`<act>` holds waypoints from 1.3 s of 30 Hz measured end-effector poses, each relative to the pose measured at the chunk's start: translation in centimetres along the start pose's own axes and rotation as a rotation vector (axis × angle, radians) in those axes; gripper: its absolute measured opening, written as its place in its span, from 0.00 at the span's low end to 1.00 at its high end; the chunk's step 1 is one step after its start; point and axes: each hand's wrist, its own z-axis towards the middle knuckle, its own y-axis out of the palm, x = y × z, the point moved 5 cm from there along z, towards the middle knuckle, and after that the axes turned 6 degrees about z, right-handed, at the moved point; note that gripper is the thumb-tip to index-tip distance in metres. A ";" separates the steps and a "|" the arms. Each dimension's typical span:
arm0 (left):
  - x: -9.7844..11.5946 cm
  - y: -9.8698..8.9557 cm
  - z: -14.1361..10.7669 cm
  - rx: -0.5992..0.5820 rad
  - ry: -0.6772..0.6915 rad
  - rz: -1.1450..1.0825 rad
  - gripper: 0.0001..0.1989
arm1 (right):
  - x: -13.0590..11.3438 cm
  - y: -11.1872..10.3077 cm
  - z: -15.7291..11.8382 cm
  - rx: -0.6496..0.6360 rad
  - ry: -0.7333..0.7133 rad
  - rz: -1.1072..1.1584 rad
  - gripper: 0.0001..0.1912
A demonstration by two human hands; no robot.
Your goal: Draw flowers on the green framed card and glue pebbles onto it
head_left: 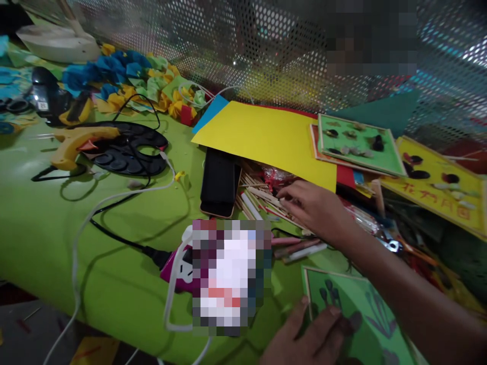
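My left hand lies with fingers apart on a green card picture that has a thin wooden frame along its edge and dark petal-like shapes. Its fingertips rest near the frame and the dark shapes. Farther up, my right hand reaches over a loose pile of thin wooden sticks. Its fingers are bent together at the pile, and what lies between the fingertips is hidden. Pens and a crinkled clear wrapper lie close to that hand.
A yellow sheet covers part of the stick pile. Framed pictures lean at the right. On the left are a yellow glue gun, a black palette and trailing cords. A phone and magenta power strip sit centrally.
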 end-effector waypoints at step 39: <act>-0.1 -0.2 0.7 -0.090 0.038 -0.170 0.16 | -3.3 0.5 -5.7 -0.140 -0.124 0.112 0.04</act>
